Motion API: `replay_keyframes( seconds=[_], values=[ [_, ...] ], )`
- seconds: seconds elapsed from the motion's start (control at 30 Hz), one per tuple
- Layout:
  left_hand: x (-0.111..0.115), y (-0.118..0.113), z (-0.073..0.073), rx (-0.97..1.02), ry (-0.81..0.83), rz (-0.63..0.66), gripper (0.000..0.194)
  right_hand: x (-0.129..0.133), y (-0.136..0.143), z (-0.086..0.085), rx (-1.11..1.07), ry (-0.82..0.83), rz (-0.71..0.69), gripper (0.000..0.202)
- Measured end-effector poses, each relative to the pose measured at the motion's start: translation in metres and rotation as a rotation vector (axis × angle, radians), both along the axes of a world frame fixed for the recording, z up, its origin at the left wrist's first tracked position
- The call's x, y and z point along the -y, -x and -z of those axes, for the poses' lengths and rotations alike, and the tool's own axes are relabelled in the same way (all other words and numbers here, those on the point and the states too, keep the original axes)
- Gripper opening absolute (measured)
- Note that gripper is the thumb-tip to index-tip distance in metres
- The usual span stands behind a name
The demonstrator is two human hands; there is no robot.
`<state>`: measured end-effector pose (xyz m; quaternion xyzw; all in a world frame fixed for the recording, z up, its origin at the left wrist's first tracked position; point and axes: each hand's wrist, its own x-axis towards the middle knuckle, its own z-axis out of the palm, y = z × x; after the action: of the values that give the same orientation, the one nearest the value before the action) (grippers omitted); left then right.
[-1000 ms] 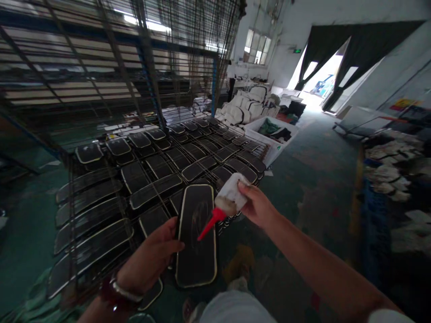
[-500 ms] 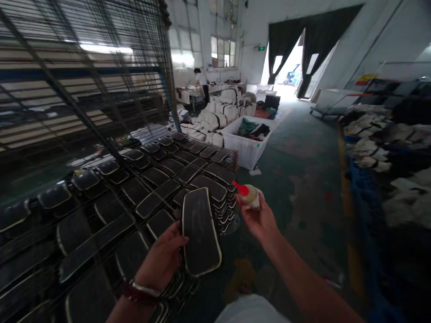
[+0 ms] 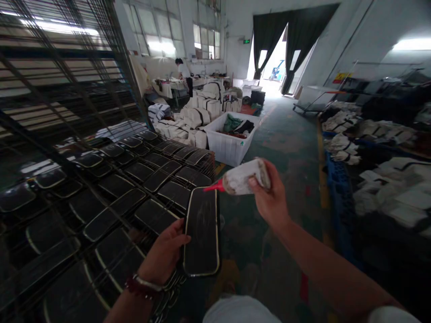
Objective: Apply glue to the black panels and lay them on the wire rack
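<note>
My left hand [image 3: 167, 251] grips the left edge of a dark, round-cornered panel [image 3: 202, 233], thumb on its face. A pale line runs around the panel's border. In my right hand [image 3: 272, 197] is a whitish squeeze bottle [image 3: 244, 177] with a red nozzle [image 3: 214, 186], tipped onto its side. The nozzle points left at the panel's top edge; whether it touches I cannot tell. Many similar dark panels [image 3: 161, 175] with pale borders lie in rows on wire rack shelves to the left, beside my left hand.
Raised wire racks [image 3: 67, 89] stand at upper left. A white bin [image 3: 225, 146] with cloth sits ahead, near piled white bags [image 3: 202, 110]. Blue pallets [image 3: 340, 193] with pale goods line the right side. One person [image 3: 184, 74] stands at a far table.
The bottle has swung from upright-tilted to lying sideways, its nozzle now over the panel's top edge. The panel has straightened slightly. The view has turned a little to the right.
</note>
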<state>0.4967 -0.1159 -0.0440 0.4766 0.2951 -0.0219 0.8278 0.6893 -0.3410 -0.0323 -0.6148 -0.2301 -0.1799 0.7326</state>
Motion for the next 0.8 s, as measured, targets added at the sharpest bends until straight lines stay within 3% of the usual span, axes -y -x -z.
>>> replay_keyframes(
  seconds=[0.1,0.2,0.3,0.37,0.4,0.5,0.6,0.7,0.8],
  values=[
    [-0.002,-0.005,-0.005,0.005,-0.026,0.012,0.042,0.004,0.023,0.031,-0.133,0.068,-0.087,0.047],
    [-0.006,-0.008,-0.007,0.008,-0.057,0.013,0.043,0.002,0.038,0.046,-0.291,0.008,-0.178,0.046],
    [-0.009,-0.011,-0.007,0.039,-0.072,-0.007,0.042,-0.002,0.032,0.034,-0.710,-0.139,-0.490,0.044],
    [-0.010,-0.011,-0.005,0.060,-0.069,-0.015,0.041,-0.001,0.015,0.014,-1.012,-0.376,-0.672,0.037],
    [-0.011,-0.011,-0.005,0.064,-0.062,-0.014,0.041,0.002,0.003,0.001,-1.088,-0.548,-0.692,0.031],
    [-0.014,-0.006,-0.002,0.059,-0.046,-0.030,0.043,0.026,-0.037,-0.032,-0.949,-1.105,-0.555,0.030],
    [-0.019,0.002,0.000,0.033,-0.047,-0.092,0.040,0.056,-0.066,-0.044,-0.828,-1.378,-0.381,0.044],
    [-0.024,0.009,0.003,0.018,-0.029,-0.144,0.037,0.063,-0.063,-0.030,-0.862,-1.355,-0.260,0.049],
    [-0.024,0.011,0.004,0.034,0.007,-0.159,0.037,0.039,-0.025,0.000,-1.104,-1.177,-0.335,0.047]
  ],
)
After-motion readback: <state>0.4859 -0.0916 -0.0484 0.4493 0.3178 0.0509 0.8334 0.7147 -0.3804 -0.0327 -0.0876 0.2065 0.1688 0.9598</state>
